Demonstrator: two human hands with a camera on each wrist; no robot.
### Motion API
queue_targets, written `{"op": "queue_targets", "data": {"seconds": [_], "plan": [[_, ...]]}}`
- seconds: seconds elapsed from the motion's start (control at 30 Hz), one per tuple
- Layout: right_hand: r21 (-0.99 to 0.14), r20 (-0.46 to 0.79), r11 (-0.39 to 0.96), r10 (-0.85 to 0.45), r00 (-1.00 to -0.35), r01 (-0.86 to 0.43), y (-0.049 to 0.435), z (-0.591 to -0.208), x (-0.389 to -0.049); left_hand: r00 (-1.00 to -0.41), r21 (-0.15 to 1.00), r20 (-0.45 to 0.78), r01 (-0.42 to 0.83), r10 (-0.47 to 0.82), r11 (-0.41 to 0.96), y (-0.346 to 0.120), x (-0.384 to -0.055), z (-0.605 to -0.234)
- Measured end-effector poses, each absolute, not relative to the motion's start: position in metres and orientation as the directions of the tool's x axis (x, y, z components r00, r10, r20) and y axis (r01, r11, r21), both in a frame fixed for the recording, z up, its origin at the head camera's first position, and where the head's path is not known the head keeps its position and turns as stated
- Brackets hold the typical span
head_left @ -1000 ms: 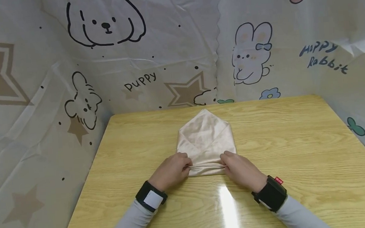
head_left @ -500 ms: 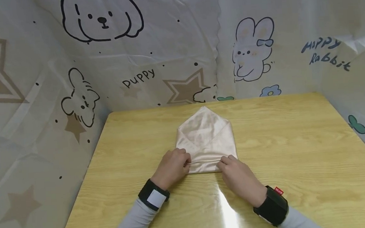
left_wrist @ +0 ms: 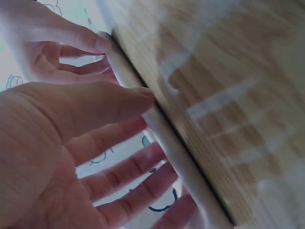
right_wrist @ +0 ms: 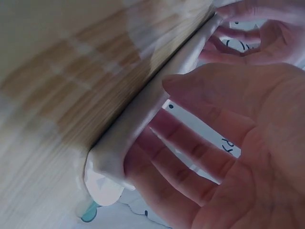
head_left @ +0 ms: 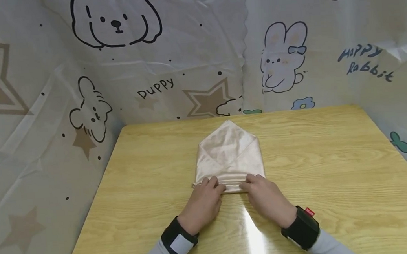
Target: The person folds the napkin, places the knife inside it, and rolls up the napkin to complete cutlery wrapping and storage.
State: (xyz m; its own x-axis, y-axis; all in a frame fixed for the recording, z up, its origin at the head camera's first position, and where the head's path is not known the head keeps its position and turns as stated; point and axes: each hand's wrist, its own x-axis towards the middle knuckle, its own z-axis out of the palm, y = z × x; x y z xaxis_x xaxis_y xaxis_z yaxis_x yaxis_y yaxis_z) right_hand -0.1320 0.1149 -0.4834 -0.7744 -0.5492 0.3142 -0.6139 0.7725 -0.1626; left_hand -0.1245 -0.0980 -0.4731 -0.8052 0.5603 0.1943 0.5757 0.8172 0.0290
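A cream satin cloth [head_left: 230, 152] lies on the table, folded flat, with a pointed flap at its far end. Several narrow pleats run across its near end. My left hand [head_left: 202, 201] pinches the near edge left of the middle, thumb on the close side and fingers over the pleats. To its right, my right hand [head_left: 268, 196] pinches the same edge in a like way. Both wrist views show this edge as a rounded roll [left_wrist: 174, 148] between thumb and fingers. What lies under the fingertips is hidden.
The wooden table [head_left: 318, 146] extends around the cloth on all sides. A printed curtain [head_left: 198, 56] with cartoon animals hangs along the back and both sides. A bright light streak [head_left: 254, 233] reflects off the near tabletop.
My left hand has slid right and nearer along the pleated edge, baring the pleats' left end. My right hand earlier shifted slightly left and now stays there. The near end has more pleats.
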Motion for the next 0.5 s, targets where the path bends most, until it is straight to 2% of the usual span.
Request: {"op": "queue_targets", "data": {"seconds": [0.27,0.5], "plan": [[-0.151,0.313,0.779,-0.546,-0.777,-0.608,0.113,-0.479,-0.145,-0.837,0.088,0.17,0.539,0.521,0.837,-0.09,-0.145,-0.472],[-0.195,0.198,0.801,-0.533,-0.823,-0.566,0.11,-0.477,-0.148,-0.829,0.158,0.098,0.559,0.551,0.814,-0.088,-0.158,-0.465]]}}
